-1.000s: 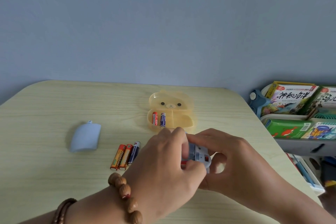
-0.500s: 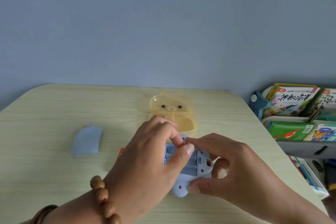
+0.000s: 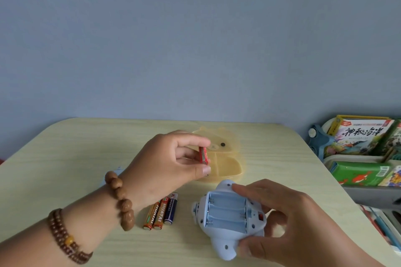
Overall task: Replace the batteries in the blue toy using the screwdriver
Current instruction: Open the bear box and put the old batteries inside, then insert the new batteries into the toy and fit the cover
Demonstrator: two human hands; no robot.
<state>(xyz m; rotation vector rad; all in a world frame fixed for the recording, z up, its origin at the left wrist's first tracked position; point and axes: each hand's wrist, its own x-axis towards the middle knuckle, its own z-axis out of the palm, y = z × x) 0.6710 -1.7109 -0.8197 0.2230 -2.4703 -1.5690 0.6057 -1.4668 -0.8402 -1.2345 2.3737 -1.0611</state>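
While my right hand point(image 3: 288, 223) grips the blue toy point(image 3: 223, 247) near the table's point(image 3: 65, 158) near edge, its empty battery bay point(image 3: 226, 210) facing up, I see three loose batteries point(image 3: 161, 212) just left of it and, farther back, my left hand point(image 3: 165, 165) pinching a red battery point(image 3: 203, 155) over the yellow bear box point(image 3: 230, 162) toward the far edge.

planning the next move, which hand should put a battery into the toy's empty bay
Left. The left hand pinches a red battery; the right hand grips the blue toy, bay facing up.
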